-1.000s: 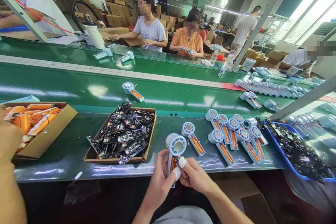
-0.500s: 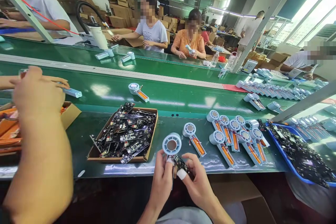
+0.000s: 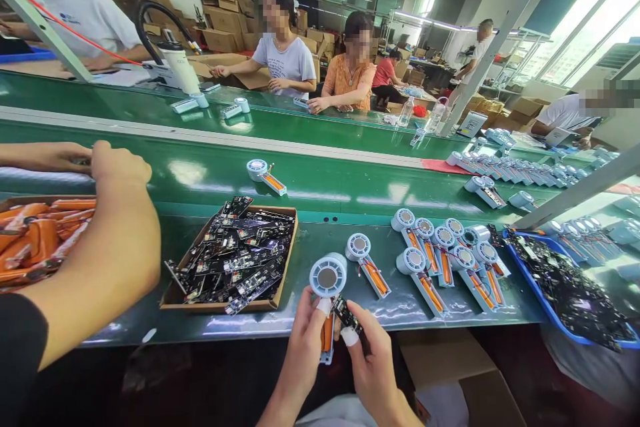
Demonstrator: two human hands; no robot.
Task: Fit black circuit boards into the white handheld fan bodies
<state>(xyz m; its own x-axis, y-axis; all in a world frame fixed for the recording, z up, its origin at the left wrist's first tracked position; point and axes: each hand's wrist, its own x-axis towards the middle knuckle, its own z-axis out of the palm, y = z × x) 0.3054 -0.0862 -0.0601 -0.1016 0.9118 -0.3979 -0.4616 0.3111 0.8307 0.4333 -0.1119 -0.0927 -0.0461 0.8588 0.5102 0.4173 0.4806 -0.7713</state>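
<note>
My left hand (image 3: 301, 339) is closed around the handle of a light blue handheld fan body (image 3: 328, 275), its round slotted head facing up. An orange battery (image 3: 327, 333) shows inside the handle. Between the fingers of my right hand (image 3: 374, 350) is a narrow black circuit board (image 3: 346, 313), close beside the handle just below the head. White wraps cover a fingertip on each hand. Whether the board touches the fan body, I cannot tell. Another fan body (image 3: 367, 263) with a battery and thin wires lies just beyond my hands on the green bench.
A cardboard tray (image 3: 289, 267) of black boards stands left; a blue tray (image 3: 560, 300) of boards stands right. Several fan bodies (image 3: 443, 257) cluster between. A co-worker's arm (image 3: 117, 233) reaches over orange batteries (image 3: 45, 233). One fan body (image 3: 265, 175) lies on the green belt.
The fan body in my left hand has turned slightly, showing more of its battery. The co-worker's arm at left has shifted, uncovering the batteries. A person opposite has lowered a fan to the table.
</note>
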